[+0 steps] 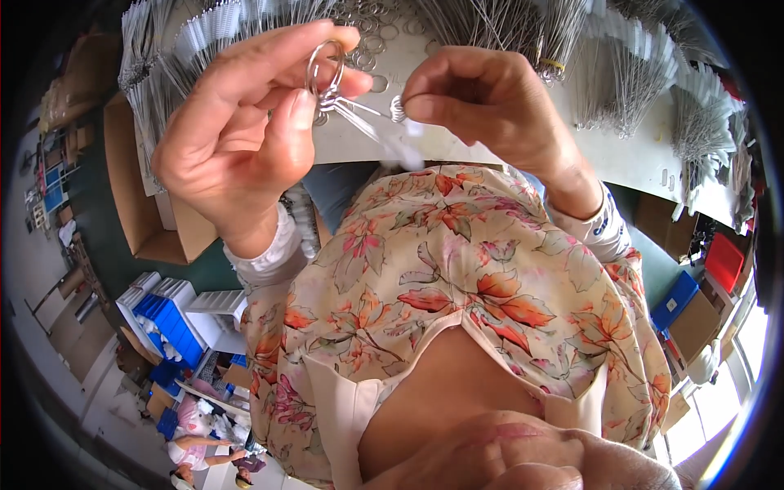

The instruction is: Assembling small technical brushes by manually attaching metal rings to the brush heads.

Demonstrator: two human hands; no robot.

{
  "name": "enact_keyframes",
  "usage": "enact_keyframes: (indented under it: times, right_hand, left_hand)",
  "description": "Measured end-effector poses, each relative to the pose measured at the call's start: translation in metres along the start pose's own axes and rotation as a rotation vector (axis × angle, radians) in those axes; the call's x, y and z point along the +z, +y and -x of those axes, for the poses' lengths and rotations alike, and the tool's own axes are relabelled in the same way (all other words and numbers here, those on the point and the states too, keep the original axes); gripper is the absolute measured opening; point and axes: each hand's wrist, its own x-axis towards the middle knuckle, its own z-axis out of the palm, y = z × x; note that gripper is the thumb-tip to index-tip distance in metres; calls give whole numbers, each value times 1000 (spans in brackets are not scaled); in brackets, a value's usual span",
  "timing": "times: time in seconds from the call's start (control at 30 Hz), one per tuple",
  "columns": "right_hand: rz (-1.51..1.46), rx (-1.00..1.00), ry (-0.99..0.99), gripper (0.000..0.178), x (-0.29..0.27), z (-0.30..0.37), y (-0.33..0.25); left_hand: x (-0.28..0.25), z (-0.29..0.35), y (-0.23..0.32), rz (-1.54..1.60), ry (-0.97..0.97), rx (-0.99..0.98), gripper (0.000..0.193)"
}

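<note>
My left hand [237, 135] is raised above the table's near edge, its thumb and fingers closed on a metal split ring [340, 73]. Looped wire ends of several thin brushes [359, 124] gather at the ring's lower side, and their white bristled parts trail down to the right, blurred. To the right, my right hand [498, 102] has its thumb and index finger pinched together at a small coiled metal end [398, 109] beside those wires. Whether this coil belongs to one of the hanging brushes, I cannot tell.
Bundles of wire brushes [629, 82] cover the far and right parts of the white table [600, 155]. Loose metal rings [371, 41] lie behind my hands. An opened cardboard box [135, 188] stands at the left; blue bins [175, 327] and other people [192, 449] are farther off.
</note>
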Motion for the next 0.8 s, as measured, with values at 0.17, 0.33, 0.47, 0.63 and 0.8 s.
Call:
enact_keyframes:
  times: [0.17, 0.33, 0.47, 0.63, 0.8]
  right_hand:
    - [-266, -134, 113, 13, 8, 4, -15]
    - [-436, 22, 79, 12, 12, 0, -43]
    - [-388, -28, 90, 12, 11, -2, -40]
    - [-339, -73, 67, 12, 9, -7, -37]
    - [-106, -87, 36, 11, -1, -10, -44]
  left_hand:
    - [10, 5, -8, -118, -25, 33, 34]
    - [24, 8, -18, -132, 133, 127, 28]
    - [21, 7, -19, -205, 81, 154, 31]
    - [22, 8, -25, -170, 96, 171, 31]
    - [17, 8, -20, -290, 68, 136, 29]
